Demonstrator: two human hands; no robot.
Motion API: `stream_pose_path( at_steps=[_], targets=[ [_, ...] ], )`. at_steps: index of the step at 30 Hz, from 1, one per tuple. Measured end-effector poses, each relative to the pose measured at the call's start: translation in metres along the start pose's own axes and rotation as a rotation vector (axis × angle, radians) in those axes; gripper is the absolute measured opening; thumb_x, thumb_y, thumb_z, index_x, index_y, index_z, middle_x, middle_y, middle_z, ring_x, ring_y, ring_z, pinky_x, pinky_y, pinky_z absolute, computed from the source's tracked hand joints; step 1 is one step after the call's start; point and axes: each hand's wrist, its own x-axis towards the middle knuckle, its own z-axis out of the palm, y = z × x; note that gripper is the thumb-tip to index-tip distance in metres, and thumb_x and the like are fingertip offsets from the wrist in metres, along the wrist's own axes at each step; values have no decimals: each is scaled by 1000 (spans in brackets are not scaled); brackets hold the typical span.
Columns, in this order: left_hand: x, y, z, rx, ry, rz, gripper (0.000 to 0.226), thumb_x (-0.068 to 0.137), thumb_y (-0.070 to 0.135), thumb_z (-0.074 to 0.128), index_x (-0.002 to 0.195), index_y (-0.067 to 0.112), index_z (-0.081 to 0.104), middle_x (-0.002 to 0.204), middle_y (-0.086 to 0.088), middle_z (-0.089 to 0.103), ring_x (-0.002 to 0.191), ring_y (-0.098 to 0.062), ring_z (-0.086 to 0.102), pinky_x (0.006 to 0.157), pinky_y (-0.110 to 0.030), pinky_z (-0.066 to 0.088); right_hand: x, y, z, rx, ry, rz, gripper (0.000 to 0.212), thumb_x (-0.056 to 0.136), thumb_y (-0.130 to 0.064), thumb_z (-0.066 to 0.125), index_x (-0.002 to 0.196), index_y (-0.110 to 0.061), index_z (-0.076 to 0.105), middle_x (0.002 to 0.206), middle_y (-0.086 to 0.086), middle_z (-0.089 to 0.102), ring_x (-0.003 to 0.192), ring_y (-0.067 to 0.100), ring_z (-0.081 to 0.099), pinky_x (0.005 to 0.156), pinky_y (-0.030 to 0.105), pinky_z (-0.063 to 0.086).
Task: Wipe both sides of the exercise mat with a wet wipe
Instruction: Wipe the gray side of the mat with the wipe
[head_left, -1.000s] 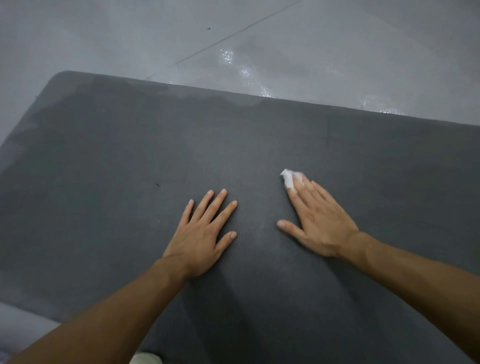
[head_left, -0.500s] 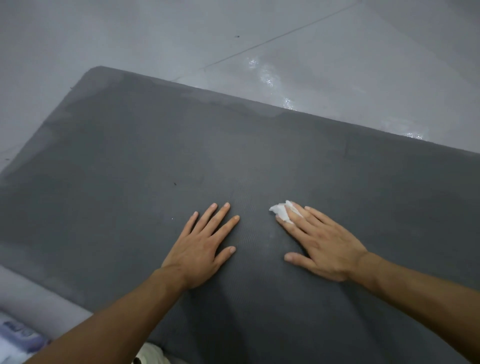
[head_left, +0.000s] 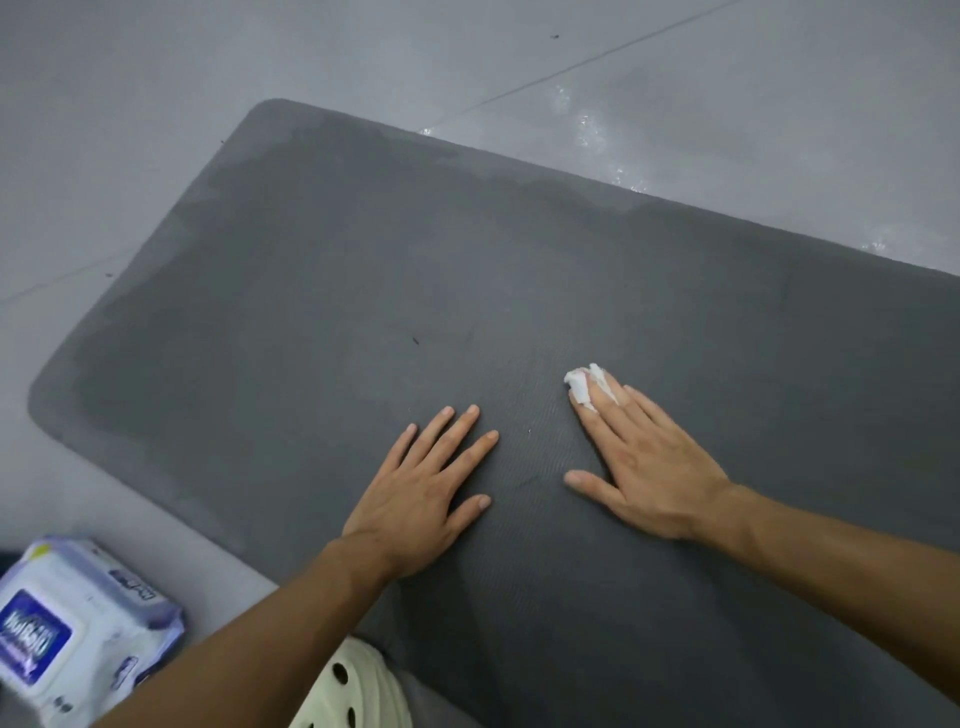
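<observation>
Your mat (head_left: 363, 291) lies flat on the floor (head_left: 156, 130), dark grey, L end w/ both rounded corners in frame, R end cut off by the frame edge. Surface tone is uneven: a paler band runs along the far and L edges, the middle reads darker. Your L hand (head_left: 421, 499) rests palm-down on the mat toward its near edge, fingers straight and spread, nothing in it. Your R hand (head_left: 649, 467) is palm-down beside it, not touching it, thumb out toward the L hand, fingers straight and close together; the fingertips press the wipe (head_left: 582, 387) onto the mat. The wipe is a small white crumpled wad, mostly under the fingers, a bit sticking out past the tips and showing btwn two fingers. Whether it's tucked round a finger, can't tell. One small dark speck (head_left: 415, 340) sits on the mat beyond the L hand. A pack (head_left: 78, 634) of wipes, white w/ blue label, lies on the floor at bottom L, near the mat, not touching it. A pale holed shoe (head_left: 348, 686) shows at the bottom edge, partly hidden by your L forearm.
</observation>
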Motion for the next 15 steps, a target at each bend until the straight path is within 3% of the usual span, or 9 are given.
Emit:
stream_pose_path(
  at_steps=[7,11,15],
  targets=[
    [0,-9,1,-11,20,34,68,103,67,23,164,42,2,172,12,-11,157,-10,-16,128,-39,-3,3,-8,2,-84,4,-158,88,104,-73,19,167,-12,5,174,7,3,161,17,-4,129,39,4],
    [-4,-14,0,-27,11,29,69,103,67,23,163,44,-1,171,14,-16,156,-7,-19,127,-38,-8,45,27,-12,-28,34,74,88,101,-75,6,166,-19,-9,175,5,-1,160,15,-10,130,38,0],
    [-15,-24,0,-40,12,-22,71,100,70,19,163,45,0,171,15,-16,155,-5,-20,127,-39,-7,89,45,-23,58,42,221,96,95,-78,0,166,-14,-3,175,9,0,161,21,-6,131,42,6]
  ],
)
